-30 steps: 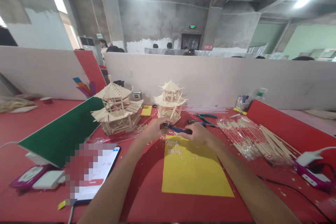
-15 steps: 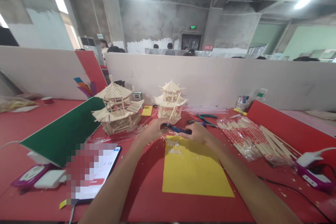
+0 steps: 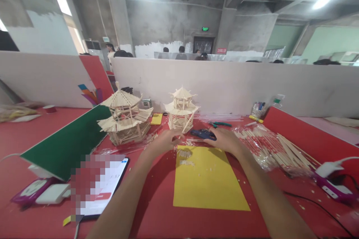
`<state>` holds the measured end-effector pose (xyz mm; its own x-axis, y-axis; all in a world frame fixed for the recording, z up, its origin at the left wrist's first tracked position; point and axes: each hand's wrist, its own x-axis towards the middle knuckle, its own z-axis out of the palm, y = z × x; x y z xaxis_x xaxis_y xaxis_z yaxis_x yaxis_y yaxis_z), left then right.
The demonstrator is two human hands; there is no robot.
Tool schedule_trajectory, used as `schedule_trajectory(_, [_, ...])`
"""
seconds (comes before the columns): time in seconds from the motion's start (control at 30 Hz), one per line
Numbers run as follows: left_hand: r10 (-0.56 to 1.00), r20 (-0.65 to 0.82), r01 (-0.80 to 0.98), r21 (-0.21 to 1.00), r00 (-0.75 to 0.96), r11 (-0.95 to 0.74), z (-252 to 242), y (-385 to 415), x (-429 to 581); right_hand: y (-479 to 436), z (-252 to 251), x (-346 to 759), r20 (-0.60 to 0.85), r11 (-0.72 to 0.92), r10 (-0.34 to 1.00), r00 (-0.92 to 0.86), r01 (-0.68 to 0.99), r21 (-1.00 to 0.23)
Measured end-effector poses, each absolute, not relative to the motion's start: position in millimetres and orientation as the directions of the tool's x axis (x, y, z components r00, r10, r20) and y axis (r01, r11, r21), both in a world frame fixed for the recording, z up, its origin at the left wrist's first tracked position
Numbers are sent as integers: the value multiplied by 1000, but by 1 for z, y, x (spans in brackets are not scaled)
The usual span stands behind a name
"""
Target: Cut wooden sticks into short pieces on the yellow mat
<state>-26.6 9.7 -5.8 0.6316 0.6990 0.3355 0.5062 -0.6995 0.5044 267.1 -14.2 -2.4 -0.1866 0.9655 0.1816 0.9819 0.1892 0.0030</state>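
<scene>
My right hand (image 3: 223, 139) is closed around a dark blue hand tool (image 3: 202, 133), which looks like pliers or cutters, low over the red table. My left hand (image 3: 165, 142) hovers with curled fingers in front of the smaller stick pagoda (image 3: 182, 109); what its fingertips hold, if anything, is too small to make out. Between the hands lie small wood bits. Nearer to me, a yellow sheet (image 3: 209, 183) carries short cut stick pieces (image 3: 186, 163) in two rows. A larger two-tiered stick pagoda (image 3: 125, 119) stands to the left.
Bagged wooden sticks (image 3: 266, 145) lie at right beside a red divider (image 3: 305, 134). Teal-handled pliers (image 3: 221, 124) and a pen holder (image 3: 258, 109) are at the back. A phone (image 3: 109, 186), a green divider (image 3: 70, 138) and power strips (image 3: 333, 186) flank the space.
The blue tool has left my left hand's fingers and moved right and down in my right hand. My left hand has shifted slightly, apart from the tool.
</scene>
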Motion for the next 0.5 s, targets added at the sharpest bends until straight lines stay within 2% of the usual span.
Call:
schedule_trajectory(0.1, [697,239,593,385,676,-707,-15,16,-27,-11,-8,276,126,126,983,-133,990,57])
schedule_trajectory(0.2, [677,170,608,325,716,-724,-22,20,-27,-8,-11,278,51,101,993,-103,994,36])
schedule_trajectory(0.4, [640,113,573,350,760,-741,-28,21,-30,-10,-16,276,-7,81,997,-81,996,27])
schedule_trajectory(0.5, [606,115,530,376,787,-760,-28,20,-31,-14,-18,269,33,130,991,-132,991,37])
